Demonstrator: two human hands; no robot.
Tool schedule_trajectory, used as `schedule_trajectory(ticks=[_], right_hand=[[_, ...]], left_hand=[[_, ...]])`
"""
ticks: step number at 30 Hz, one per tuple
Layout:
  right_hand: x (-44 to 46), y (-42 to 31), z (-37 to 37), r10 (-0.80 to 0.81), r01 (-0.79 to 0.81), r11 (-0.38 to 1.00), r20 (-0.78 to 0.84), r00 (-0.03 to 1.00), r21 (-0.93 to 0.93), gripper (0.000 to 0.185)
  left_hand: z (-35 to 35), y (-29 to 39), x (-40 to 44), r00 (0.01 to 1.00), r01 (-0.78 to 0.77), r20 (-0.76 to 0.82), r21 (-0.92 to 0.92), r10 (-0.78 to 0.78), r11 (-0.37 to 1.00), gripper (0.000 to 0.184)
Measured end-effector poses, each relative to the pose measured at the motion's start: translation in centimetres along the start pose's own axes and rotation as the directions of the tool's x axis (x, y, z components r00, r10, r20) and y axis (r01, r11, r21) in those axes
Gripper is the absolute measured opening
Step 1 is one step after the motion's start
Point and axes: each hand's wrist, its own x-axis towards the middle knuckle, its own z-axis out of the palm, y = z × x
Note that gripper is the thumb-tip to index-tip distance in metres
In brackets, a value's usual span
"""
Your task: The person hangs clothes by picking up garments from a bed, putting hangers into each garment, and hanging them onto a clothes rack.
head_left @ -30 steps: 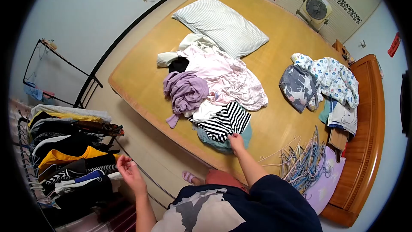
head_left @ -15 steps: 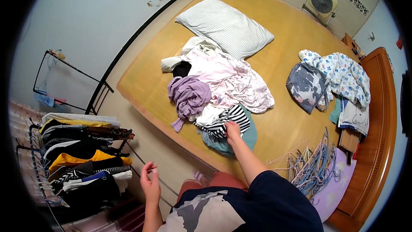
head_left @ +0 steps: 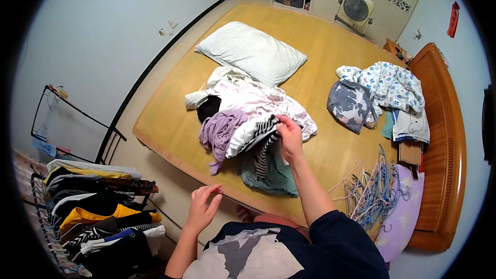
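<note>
My right hand (head_left: 290, 138) pinches a black-and-white striped garment (head_left: 262, 159), lifted at one end and hanging down over the pile. Under it lies a teal garment (head_left: 276, 180) near the bed's edge. A white cloth (head_left: 238, 138) is beside the stripes; whether it belongs to the striped garment I cannot tell. Left of that sits a crumpled purple garment (head_left: 221, 130). A pale pink garment (head_left: 248, 97) and a black cloth (head_left: 209, 108) are further back in the pile. My left hand (head_left: 201, 207) hovers by the bed's near edge with fingers apart, holding nothing.
A striped pillow (head_left: 253, 51) lies behind the pile on the bed (head_left: 170, 139). Tangled hangers (head_left: 374, 191) are at the right, near the wooden headboard (head_left: 439, 175). Folded-over clothes (head_left: 395, 85) lie beyond them. A rack of hanging clothes (head_left: 98, 217) stands at the left.
My right hand has raised the striped garment from the pile, and it now hangs down. My left hand has moved right and towards the bed edge. The head view has shifted.
</note>
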Motion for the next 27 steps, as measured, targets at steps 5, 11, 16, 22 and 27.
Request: schedule_trajectory(ticks=[5, 11, 16, 22, 27], right_hand=[[-4.2, -10.5, 8.2, -0.189, 0.178, 0.981, 0.192, 0.963, 0.073, 0.028], [-7.9, -17.1, 12.8, -0.339, 0.342, 0.939, 0.218, 0.915, 0.022, 0.029], [-5.3, -16.8, 11.3, -0.282, 0.287, 0.958, 0.175, 0.943, -0.004, 0.026], [-7.6, -18.2, 10.3, -0.165, 0.156, 0.986, 0.221, 0.961, 0.059, 0.024], [-10.3, -16.5, 10.0, -0.074, 0.191, 0.947, 0.406, 0.911, -0.258, 0.021]], left_hand=[[-1.4, -0.8, 0.6, 0.998, -0.041, 0.051, -0.04, 0.043, 0.998, 0.037], [-0.6, -1.8, 2.1, 0.99, 0.042, 0.143, -0.358, 0.01, 0.933, 0.051], [1.9, -3.2, 3.2, 0.967, 0.046, 0.237, -0.504, 0.087, 0.863, 0.057], [4.0, -3.2, 5.5, 0.925, 0.122, 0.346, -0.664, 0.158, 0.737, 0.066], [4.4, 0.6, 8.1, 0.848, 0.415, 0.509, -0.81, 0.147, 0.414, 0.082]])
